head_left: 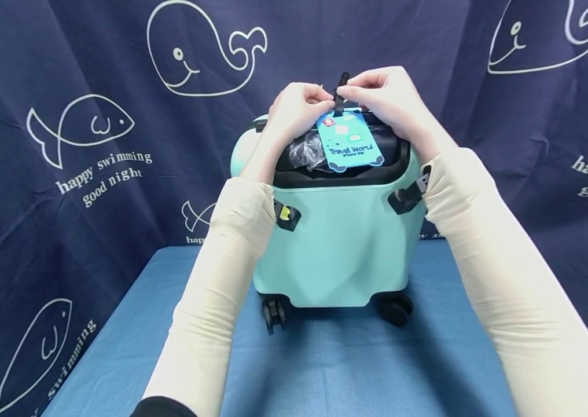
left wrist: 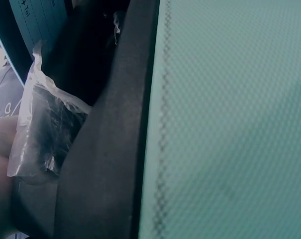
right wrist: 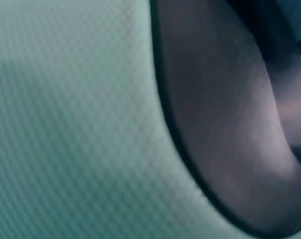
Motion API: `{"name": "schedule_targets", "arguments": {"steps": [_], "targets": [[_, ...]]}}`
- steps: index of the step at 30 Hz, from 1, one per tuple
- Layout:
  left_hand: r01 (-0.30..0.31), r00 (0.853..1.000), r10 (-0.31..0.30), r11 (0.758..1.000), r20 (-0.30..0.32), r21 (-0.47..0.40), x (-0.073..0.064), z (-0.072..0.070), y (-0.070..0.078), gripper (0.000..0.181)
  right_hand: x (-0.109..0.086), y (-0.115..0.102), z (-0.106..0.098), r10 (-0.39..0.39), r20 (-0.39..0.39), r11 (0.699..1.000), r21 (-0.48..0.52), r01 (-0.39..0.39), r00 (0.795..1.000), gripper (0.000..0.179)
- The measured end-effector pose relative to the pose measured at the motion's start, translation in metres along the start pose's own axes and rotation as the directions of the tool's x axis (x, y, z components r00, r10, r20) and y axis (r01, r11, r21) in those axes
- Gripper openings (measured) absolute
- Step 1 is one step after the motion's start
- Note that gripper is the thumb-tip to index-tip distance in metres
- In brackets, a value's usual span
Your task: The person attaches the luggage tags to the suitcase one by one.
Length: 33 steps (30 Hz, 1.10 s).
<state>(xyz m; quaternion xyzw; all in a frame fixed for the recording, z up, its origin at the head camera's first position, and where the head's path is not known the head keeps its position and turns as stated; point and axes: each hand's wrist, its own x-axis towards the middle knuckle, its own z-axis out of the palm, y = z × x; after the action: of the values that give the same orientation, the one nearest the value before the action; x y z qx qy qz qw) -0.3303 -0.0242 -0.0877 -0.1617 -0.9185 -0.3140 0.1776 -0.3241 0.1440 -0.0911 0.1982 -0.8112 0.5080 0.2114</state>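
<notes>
A mint-green suitcase (head_left: 341,243) stands upright on its wheels, with a black recess (head_left: 320,179) around its top handle. In the head view a blue luggage tag (head_left: 350,139) printed "Travel World" hangs over that recess by a black strap (head_left: 340,104). My left hand (head_left: 299,110) pinches the strap from the left. From the other side, my right hand (head_left: 390,95) pinches it close to its upright free end. Crinkled clear plastic wrap (left wrist: 50,124) covers part of the handle beside the left hand. The right wrist view shows mostly the textured shell (right wrist: 75,119) and the recess edge.
Small black devices, one at the left cuff (head_left: 287,217) and one at the right cuff (head_left: 405,198), lie close before the suitcase front. A blue cloth (head_left: 325,359) covers the table. Behind hangs a navy curtain (head_left: 117,231) with whale and fish drawings.
</notes>
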Motion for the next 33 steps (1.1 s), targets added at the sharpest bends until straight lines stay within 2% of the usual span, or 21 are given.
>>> {"name": "schedule_targets", "arguments": {"steps": [6, 20, 27, 33], "targets": [[0.001, 1.000, -0.001, 1.000, -0.009, -0.001, -0.0002, 0.0000, -0.0011, 0.020, -0.0011, -0.0013, 0.0015, -0.006, 0.023, 0.994, -0.109, 0.008, 1.000, 0.022], [0.012, 1.000, -0.012, 1.000, -0.021, -0.023, -0.0012, 0.0006, -0.0012, 0.017, -0.0049, -0.0036, -0.0002, 0.041, 0.023, 0.945, -0.325, -0.031, 0.999, 0.034], [0.011, 1.000, -0.012, 0.998, -0.015, -0.058, -0.0024, 0.0002, -0.0016, 0.019, -0.0044, -0.0021, -0.0002, -0.007, 0.037, 0.941, -0.337, 0.019, 0.999, 0.031], [0.021, 0.999, -0.017, 0.985, 0.028, -0.174, -0.0052, -0.0013, -0.0022, 0.022, -0.0028, 0.0008, 0.0015, -0.051, 0.042, 0.955, -0.290, 0.061, 0.998, 0.024]]}}
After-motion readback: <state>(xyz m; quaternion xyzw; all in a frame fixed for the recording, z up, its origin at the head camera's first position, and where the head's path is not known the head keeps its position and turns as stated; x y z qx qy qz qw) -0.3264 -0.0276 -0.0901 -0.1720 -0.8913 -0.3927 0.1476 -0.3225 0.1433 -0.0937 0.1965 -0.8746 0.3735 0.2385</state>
